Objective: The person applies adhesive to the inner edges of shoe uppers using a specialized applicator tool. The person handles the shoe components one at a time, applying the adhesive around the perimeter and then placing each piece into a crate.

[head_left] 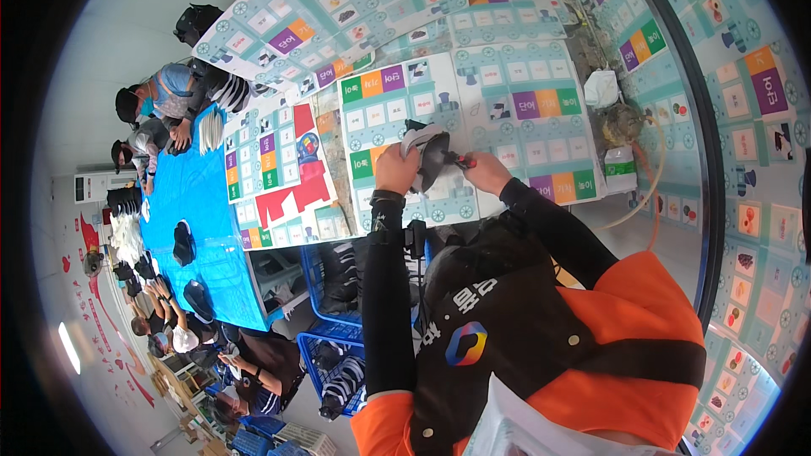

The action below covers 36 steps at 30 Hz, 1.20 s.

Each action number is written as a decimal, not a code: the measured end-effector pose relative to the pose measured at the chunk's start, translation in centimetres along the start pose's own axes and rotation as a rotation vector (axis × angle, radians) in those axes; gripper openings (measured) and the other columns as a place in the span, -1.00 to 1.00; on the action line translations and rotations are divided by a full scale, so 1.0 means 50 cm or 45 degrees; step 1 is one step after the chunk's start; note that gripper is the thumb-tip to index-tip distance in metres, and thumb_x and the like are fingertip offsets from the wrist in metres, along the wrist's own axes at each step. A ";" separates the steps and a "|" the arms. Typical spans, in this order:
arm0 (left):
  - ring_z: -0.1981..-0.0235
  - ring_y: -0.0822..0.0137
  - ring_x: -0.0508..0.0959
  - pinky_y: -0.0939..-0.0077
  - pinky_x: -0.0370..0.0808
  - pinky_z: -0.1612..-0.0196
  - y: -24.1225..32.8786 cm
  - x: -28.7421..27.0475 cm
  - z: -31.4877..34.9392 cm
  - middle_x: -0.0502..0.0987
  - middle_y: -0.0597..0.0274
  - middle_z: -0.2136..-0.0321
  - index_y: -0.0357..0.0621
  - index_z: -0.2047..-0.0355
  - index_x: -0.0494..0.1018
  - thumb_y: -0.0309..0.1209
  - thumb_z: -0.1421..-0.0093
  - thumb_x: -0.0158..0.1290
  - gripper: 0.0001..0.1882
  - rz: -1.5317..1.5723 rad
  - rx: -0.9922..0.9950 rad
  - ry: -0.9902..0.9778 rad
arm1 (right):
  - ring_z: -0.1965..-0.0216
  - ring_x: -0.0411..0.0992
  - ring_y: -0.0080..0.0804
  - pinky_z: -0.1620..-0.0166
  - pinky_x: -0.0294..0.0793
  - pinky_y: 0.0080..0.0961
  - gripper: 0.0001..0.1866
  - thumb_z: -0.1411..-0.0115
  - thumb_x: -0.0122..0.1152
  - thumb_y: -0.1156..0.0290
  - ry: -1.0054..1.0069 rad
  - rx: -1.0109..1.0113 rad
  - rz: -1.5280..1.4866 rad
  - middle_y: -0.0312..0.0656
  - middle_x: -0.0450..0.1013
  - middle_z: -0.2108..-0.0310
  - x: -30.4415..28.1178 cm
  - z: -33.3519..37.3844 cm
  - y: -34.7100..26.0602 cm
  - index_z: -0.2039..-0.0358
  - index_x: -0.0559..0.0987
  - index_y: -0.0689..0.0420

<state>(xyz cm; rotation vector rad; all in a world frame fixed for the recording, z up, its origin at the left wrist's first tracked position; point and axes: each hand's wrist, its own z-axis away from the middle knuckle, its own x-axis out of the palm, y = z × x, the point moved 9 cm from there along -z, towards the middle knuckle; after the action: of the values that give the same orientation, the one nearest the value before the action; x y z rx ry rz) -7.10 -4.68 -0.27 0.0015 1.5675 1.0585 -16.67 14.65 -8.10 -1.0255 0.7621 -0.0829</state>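
Pale, crisp-edged material (524, 426) juts up nearest the camera, too cut off to name, before your dark apron (524, 355) and orange sleeves (655, 287). Farther up, the dark piece (436, 157) sits between your hands, over the printed boards (553, 148) that cover the desk (334, 154). Your left hand (397, 171) is closed on its left edge; your right hand (487, 174) is wrapped around a red-and-dark tool (464, 160), its tip at or very near the piece. Whether they touch, you cannot tell from here.

To work well, brace the piece firmly with your left fingers, turn it rather than twisting your right wrist, and make small, controlled moves so the tip doesn't snag or slip toward your thumb.

The piece looks soft and hollowed, with a curved pale band; it will probably flex under pressure. The boards look flat, stiff and smooth. Beyond, a creased blue cover (203, 203) looks like thin plastic, and a rigid blue crate (308, 353) holds black-and-white striped pieces (345, 384).
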 end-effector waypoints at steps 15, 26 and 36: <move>0.24 -0.27 0.60 0.02 0.53 0.16 -0.011 -0.010 0.020 0.61 -0.25 0.33 -0.27 0.23 0.60 -0.15 -0.23 0.08 -0.61 0.057 0.052 0.051 | 0.23 0.48 0.31 0.15 0.44 0.05 -0.73 -0.13 0.09 0.36 -0.021 0.000 -0.080 0.25 0.54 0.36 0.005 -0.010 0.001 0.33 0.63 0.29; 0.24 -0.24 0.59 0.00 0.51 0.14 -0.008 -0.014 0.030 0.61 -0.22 0.33 -0.30 0.26 0.58 -0.21 -0.19 0.09 -0.66 0.086 0.054 0.054 | 0.26 0.52 0.24 0.18 0.47 -0.03 -0.72 -0.08 0.14 0.35 -0.167 0.083 -0.122 0.21 0.56 0.39 0.040 0.009 0.029 0.31 0.64 0.29; 0.23 -0.25 0.60 0.05 0.53 0.16 -0.033 0.000 0.028 0.61 -0.22 0.31 -0.26 0.21 0.59 -0.19 -0.22 0.09 -0.65 0.108 0.096 0.080 | 0.33 0.53 0.21 0.24 0.45 -0.06 -0.71 -0.08 0.13 0.34 -0.170 0.204 -0.289 0.22 0.55 0.43 0.018 0.025 0.017 0.34 0.63 0.33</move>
<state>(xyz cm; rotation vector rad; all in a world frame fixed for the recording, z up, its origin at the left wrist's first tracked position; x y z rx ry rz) -5.12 -4.79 -1.13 0.0876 1.6759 1.0740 -15.48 15.66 -8.92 -0.9511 0.5069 -0.2645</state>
